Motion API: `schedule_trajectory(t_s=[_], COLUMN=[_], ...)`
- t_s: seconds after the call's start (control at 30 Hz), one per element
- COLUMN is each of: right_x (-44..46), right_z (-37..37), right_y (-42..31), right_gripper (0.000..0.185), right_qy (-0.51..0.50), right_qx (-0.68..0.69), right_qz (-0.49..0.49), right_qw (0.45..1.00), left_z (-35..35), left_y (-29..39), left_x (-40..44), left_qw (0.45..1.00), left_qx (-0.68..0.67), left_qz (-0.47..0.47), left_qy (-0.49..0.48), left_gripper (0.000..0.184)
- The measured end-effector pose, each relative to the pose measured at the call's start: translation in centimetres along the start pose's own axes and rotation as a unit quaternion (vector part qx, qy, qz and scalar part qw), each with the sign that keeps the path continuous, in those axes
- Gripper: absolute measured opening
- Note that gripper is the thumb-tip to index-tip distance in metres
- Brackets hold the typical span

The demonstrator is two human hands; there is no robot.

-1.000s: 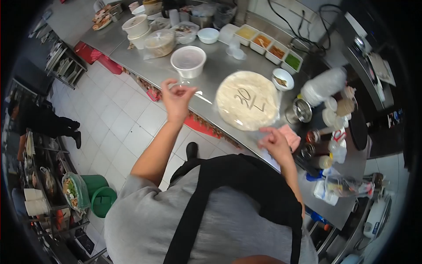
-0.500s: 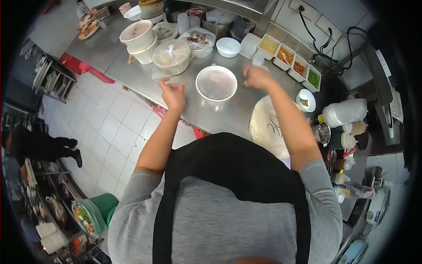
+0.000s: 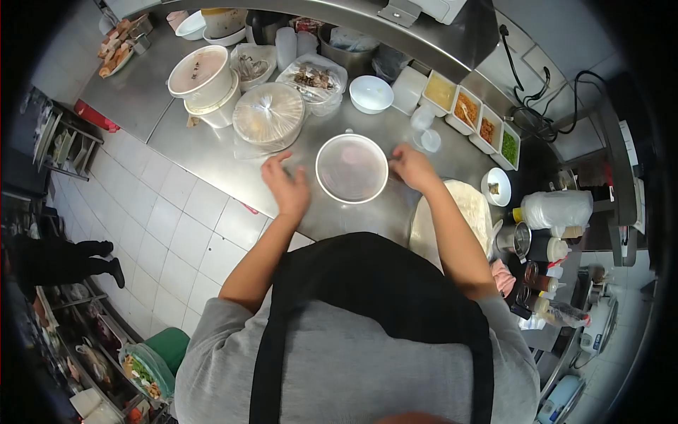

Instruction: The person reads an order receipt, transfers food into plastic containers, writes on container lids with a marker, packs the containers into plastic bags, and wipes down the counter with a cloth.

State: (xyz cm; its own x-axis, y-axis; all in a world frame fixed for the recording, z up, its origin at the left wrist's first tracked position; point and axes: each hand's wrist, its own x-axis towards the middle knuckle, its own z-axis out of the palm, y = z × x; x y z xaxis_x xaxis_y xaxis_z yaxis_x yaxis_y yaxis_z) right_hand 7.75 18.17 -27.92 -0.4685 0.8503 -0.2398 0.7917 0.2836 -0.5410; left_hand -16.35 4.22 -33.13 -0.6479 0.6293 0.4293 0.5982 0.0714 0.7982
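A round white bowl (image 3: pixel 352 169) with a cloudy, see-through cover over its top stands on the steel counter between my hands. Something pinkish shows faintly through the cover. To its left, my left hand (image 3: pixel 287 186) hovers with fingers apart, holding nothing. My right hand (image 3: pixel 413 168) is close by the bowl's right rim, its fingers curled together; anything between them is hidden, and I cannot tell whether they touch the bowl. Small clear plastic cups (image 3: pixel 426 128) lie just beyond my right hand. Under my right forearm is a large, pale, round wrapped item (image 3: pixel 462 205).
Behind the bowl stand a plastic-wrapped bowl (image 3: pixel 268 113), stacked white tubs (image 3: pixel 201 74) and a white bowl (image 3: pixel 371 94). Trays of chopped food (image 3: pixel 466 109) line the back right. Bottles (image 3: pixel 554 249) crowd the right side. A person in dark clothes (image 3: pixel 63 258) is at far left.
The view has shifted, so the counter sits lower in it. My left hand's fingers have spread from a pinch. My right hand has come nearer the bowl's rim.
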Motion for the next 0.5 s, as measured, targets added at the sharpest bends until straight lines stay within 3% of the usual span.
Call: schedule_trajectory(t_s=[0.03,0.07,0.13,0.17,0.2,0.27,0.37,0.43,0.47,0.5], right_x=[-0.7,-1.6,-3.6,-4.4,-5.1,-6.4,-9.9,-12.6,-13.8,-15.0], right_z=[-0.2,-0.1,0.9,1.7,2.9,5.4,5.6,6.2,6.3,6.2], right_y=[0.7,1.2,-0.9,-2.2,-3.1,-4.8,-5.3,-5.4,-5.9,-5.5], right_gripper=[0.037,0.036,0.038,0.038,0.038,0.037,0.036,0.038,0.043,0.047], right_qy=[0.012,0.025,-0.007,-0.016,0.017,0.089,0.113,0.141,0.114,0.086], right_qx=[0.126,0.250,0.471,0.575,0.520,0.401,0.519,0.546,0.652,0.652], right_qz=[0.034,0.069,0.112,0.128,0.099,0.050,0.047,0.026,0.059,0.083], right_qw=[0.991,0.966,0.875,0.808,0.848,0.911,0.846,0.825,0.747,0.749], left_z=[-1.0,-1.1,-2.0,-0.5,1.4,1.4,-0.5,-1.9,-2.8,-3.6], left_y=[-0.6,-0.5,1.6,1.2,1.2,4.5,5.0,6.2,6.2,6.4], left_x=[0.5,0.4,0.5,-0.2,-1.4,-2.0,-2.6,-2.9,-3.7,-4.6], left_qw=[0.999,0.977,0.857,0.813,0.786,0.841,0.789,0.717,0.697,0.679], left_qx=[-0.031,-0.168,-0.422,-0.452,-0.464,-0.400,-0.473,-0.518,-0.517,-0.515], left_qz=[-0.040,-0.115,-0.255,-0.285,-0.303,-0.255,-0.251,-0.324,-0.347,-0.367], left_qy=[-0.014,-0.060,-0.151,-0.229,-0.276,-0.258,-0.301,-0.336,-0.357,-0.373], left_gripper=[0.038,0.039,0.043,0.055,0.056,0.054,0.052,0.053,0.054,0.055])
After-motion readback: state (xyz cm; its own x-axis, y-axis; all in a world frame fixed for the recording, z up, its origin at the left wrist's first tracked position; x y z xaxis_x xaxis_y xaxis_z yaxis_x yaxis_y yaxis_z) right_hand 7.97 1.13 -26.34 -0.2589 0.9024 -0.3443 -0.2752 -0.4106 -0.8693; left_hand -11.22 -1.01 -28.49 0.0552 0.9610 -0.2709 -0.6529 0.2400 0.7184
